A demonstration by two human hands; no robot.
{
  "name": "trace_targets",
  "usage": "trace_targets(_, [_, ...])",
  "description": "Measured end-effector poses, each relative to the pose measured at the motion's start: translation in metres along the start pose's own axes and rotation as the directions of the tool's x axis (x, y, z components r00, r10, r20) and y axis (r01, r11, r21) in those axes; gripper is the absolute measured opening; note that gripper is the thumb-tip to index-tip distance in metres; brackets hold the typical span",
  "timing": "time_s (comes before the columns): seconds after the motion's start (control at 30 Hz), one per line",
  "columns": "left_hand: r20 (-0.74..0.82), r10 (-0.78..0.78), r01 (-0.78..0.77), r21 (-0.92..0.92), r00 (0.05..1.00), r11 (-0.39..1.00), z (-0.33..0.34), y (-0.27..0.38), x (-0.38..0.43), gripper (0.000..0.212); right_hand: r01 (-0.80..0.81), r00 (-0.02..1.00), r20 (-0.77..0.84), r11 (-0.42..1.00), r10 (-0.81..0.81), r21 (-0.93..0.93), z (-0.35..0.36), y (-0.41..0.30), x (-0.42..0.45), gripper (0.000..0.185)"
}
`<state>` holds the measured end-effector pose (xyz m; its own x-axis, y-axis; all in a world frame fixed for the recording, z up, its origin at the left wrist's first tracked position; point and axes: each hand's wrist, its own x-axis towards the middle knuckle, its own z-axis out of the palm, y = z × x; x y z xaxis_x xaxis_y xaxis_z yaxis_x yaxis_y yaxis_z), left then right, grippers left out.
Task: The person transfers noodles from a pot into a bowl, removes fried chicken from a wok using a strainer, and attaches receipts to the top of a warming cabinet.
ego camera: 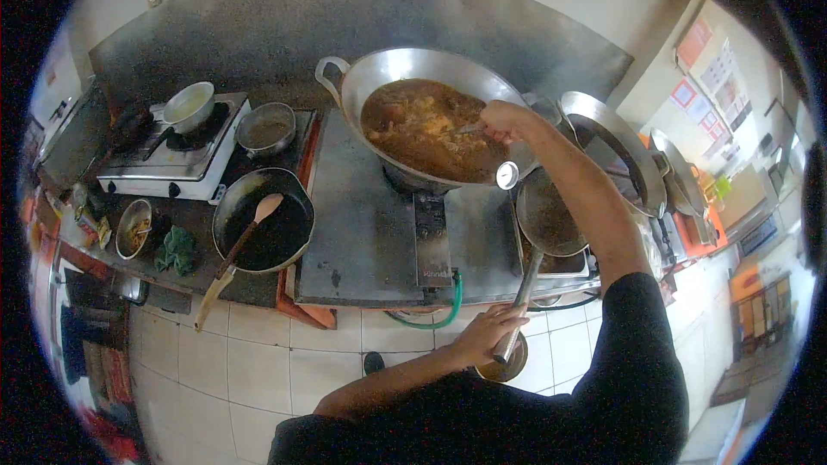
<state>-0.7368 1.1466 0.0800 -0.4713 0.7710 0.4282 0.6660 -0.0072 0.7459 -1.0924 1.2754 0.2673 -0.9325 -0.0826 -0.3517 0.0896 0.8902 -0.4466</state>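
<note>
A large metal wok (434, 63) with loop handles stands on a burner in front of me. Brown liquid with pieces of food (420, 123) fills much of it. Over the liquid, my right hand (510, 121) grips a metal utensil (468, 129), whose lower end dips into the food; its exact kind is unclear. My left hand (490, 336) is closed around the metal handle (531, 274) of a round strainer (548, 216), held low to the right of the wok. A dial thermometer (507, 175) sits at the wok's near right rim.
A black frying pan (274, 248) with a wooden spatula (249, 226) lies left. Beyond it are a white stove (165, 184) with a small saucepan (188, 108), a bowl (134, 229) and a green cloth (174, 252). More large pans (614, 142) stand right. A green hose (457, 300) hangs at the front edge.
</note>
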Motion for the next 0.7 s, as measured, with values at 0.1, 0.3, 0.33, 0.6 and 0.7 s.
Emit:
trace_targets(0.1, [0.035,-0.006,0.004,0.049,0.999,0.999,-0.002,-0.004,-0.002,0.085,-0.116,0.993,0.037,0.862,0.113,0.494,0.002,-0.011,-0.018,0.011])
trace_targets(0.3, [0.025,0.002,-0.002,-0.013,1.0,1.0,0.006,-0.017,-0.006,0.076,-0.06,0.987,-0.151,0.997,0.051,-0.055,-0.017,-0.067,-0.075,0.015])
trace_targets(0.33, [-0.039,0.017,-0.019,-0.043,0.999,0.999,0.011,-0.021,-0.007,0.073,-0.077,0.98,-0.192,0.991,0.056,-0.108,-0.018,-0.072,-0.079,0.017])
trace_targets(0.6, [-0.083,-0.062,0.059,-0.04,0.995,0.997,0.0,-0.016,-0.007,0.067,0.05,0.892,-0.263,0.659,-0.367,-0.751,-0.004,-0.097,-0.126,0.025])
trace_targets(0.7, [0.031,-0.036,0.028,0.243,0.999,0.97,-0.006,-0.02,-0.005,0.061,0.04,0.848,-0.312,0.638,-0.429,-0.769,-0.004,-0.084,-0.145,0.023])
